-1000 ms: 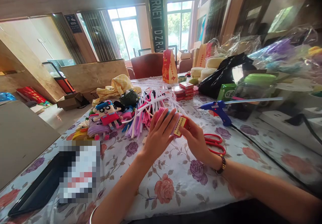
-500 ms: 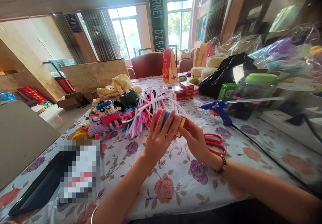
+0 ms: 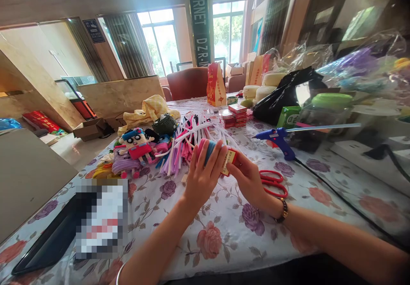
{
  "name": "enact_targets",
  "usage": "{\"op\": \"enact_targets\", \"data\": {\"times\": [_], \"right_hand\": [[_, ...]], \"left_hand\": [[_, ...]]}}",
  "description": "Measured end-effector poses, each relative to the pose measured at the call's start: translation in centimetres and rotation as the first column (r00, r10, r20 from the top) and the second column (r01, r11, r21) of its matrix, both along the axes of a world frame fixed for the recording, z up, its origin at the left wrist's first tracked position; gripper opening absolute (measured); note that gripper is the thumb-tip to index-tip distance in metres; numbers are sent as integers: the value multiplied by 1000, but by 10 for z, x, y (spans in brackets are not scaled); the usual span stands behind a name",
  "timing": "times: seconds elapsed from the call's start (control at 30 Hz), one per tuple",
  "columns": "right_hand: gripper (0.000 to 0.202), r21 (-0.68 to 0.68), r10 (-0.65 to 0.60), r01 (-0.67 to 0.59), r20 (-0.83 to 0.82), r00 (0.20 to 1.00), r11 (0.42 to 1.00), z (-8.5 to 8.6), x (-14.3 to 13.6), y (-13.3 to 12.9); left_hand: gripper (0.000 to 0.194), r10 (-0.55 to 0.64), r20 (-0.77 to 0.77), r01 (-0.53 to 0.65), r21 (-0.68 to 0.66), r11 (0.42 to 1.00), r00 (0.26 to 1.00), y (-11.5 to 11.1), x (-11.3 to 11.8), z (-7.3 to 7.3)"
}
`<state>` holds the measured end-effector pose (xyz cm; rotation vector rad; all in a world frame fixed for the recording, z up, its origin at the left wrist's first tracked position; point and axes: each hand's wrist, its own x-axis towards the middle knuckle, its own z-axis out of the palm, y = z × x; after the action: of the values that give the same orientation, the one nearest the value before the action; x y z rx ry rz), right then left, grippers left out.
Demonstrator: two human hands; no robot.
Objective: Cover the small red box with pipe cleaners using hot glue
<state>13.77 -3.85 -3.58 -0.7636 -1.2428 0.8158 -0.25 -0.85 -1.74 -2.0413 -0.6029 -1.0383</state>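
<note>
Above the middle of the table, my two hands are closed on one small red box (image 3: 228, 162) with a yellow printed label, which looks like a matchbox. Fuzzy pink and blue strands, apparently pipe cleaners (image 3: 210, 149), wrap round its left part. My left hand (image 3: 205, 176) lies across the wrapped part, its fingers curled over the strands. At the box's right end, my right hand (image 3: 248, 178) grips with thumb and fingers. Much of the box is hidden behind the fingers. Behind my hands lies a bundle of loose pipe cleaners (image 3: 182, 157) in pink, white and lilac.
Red-handled scissors (image 3: 273, 183) lie beside my right hand. A blue glue gun (image 3: 282, 142) with a trailing cord is farther right. Stacked small red boxes (image 3: 237, 115) stand behind. Fuzzy dolls (image 3: 136, 144) and a dark tray (image 3: 48, 234) are at left.
The box has tilted slightly in my hands, and its yellow label has shifted a little left. Both hands keep hold of it and have hardly moved.
</note>
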Motion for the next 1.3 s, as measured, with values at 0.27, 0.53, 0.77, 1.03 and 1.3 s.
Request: {"op": "enact_targets", "data": {"times": [0.27,0.53,0.77,1.03,1.3], "right_hand": [[26,69,-87,78,130,988,995,0,1,-2],[37,180,-286,234,365,886,955,-3,2,-3],[43,328,-376,232,495,784,916,-1,4,-5],[49,471,-448,191,527,722,861,-3,8,-1],[46,340,-377,221,515,770,914,-1,6,-1]], "left_hand": [[57,-22,18,23,-33,999,1000,2,-2,-1],[60,-16,76,21,-65,998,997,5,-1,-4],[61,9,116,2,-97,995,993,9,1,-4],[55,22,151,-8,-93,996,988,8,3,-6],[60,3,113,16,-163,987,994,12,-1,-8]]}}
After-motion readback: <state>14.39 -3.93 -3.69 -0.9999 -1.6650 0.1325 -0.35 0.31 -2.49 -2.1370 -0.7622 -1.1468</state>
